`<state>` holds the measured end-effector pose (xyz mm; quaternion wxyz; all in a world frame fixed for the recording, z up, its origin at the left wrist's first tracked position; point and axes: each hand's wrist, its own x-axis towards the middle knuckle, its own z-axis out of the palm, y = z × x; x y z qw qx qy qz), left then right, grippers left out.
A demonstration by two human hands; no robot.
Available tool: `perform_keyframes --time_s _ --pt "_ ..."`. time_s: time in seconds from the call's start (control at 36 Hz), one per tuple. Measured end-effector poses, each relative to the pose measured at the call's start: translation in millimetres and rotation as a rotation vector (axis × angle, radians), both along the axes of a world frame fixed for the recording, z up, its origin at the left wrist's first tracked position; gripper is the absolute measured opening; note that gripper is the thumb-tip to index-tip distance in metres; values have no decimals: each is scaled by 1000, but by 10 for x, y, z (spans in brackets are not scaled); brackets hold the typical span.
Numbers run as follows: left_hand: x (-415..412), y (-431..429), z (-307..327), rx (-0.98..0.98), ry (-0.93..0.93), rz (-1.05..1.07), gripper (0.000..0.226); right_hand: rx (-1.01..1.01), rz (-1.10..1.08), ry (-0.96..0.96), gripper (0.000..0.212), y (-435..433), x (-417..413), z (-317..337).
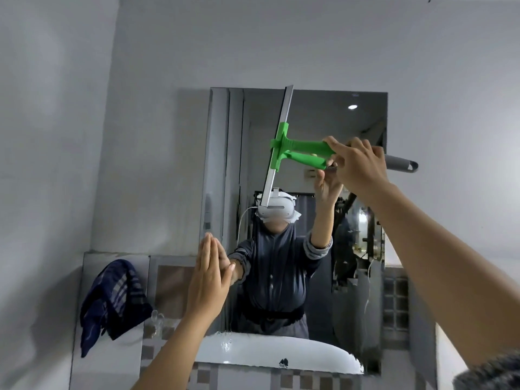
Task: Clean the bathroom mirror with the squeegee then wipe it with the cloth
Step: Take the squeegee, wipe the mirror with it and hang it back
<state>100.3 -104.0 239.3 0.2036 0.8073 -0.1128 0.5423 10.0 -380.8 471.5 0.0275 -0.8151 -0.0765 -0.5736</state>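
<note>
The rectangular bathroom mirror (363, 130) hangs on the grey wall ahead. My right hand (357, 164) grips the handle of the green squeegee (298, 149), whose grey end sticks out to the right. Its long metal blade (277, 147) stands nearly upright against the glass in the upper middle of the mirror. My left hand (208, 280) is flat with fingers together, pressed on the mirror's lower left edge. A dark blue checked cloth (112, 299) hangs on the wall to the left of the mirror.
The mirror reflects a person in dark clothes wearing a headset, and the rim of a white basin (253, 353). Tiled wall (174, 280) runs below and beside the mirror. A small clear glass item (157, 319) stands near the cloth.
</note>
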Motion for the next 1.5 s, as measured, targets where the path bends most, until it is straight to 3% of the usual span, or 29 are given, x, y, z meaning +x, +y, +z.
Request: perform_keyframes --time_s 0.53,0.78,1.06,1.5 --pt "15 -17 10 9 30 47 75 94 -113 31 45 -541 -195 -180" --pt "237 -14 -18 -97 60 -58 80 176 -142 69 45 -707 -250 -353" --pt "109 -8 -2 -42 97 -27 70 266 -142 70 42 -751 -263 -535" --pt "59 -32 -12 -46 46 -72 76 469 -35 128 40 -507 -183 -867"
